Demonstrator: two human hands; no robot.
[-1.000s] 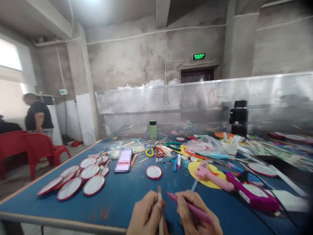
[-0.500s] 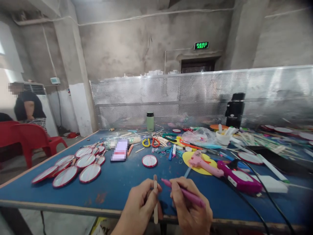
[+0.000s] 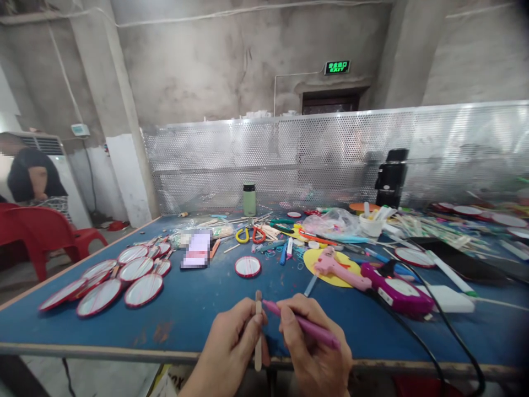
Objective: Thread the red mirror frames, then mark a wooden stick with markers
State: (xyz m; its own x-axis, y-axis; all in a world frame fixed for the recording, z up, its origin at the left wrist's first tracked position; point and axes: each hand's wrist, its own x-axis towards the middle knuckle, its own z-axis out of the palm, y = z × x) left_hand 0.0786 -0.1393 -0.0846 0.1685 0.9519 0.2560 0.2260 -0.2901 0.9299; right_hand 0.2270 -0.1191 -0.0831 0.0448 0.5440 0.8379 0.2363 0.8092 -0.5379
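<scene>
My left hand pinches a flat wooden craft stick upright between thumb and fingers, over the table's front edge. In my right hand is a pink marker pen, gripped like a writing tool. Its tip points left and is close to the upper part of the stick; whether the two touch I cannot tell. Beyond my hands a small round disc with a red rim lies on the blue table. More red-rimmed discs with sticks are heaped at the left.
A pink glue gun rests on a yellow disc, beside a purple device with black cables. A phone, a green bottle and a black flask stand or lie further back. A person is at far left.
The view has shifted slightly, so the table things sit a little further left and higher. The pen tip is nearer the stick than before. Both grips are unchanged.
</scene>
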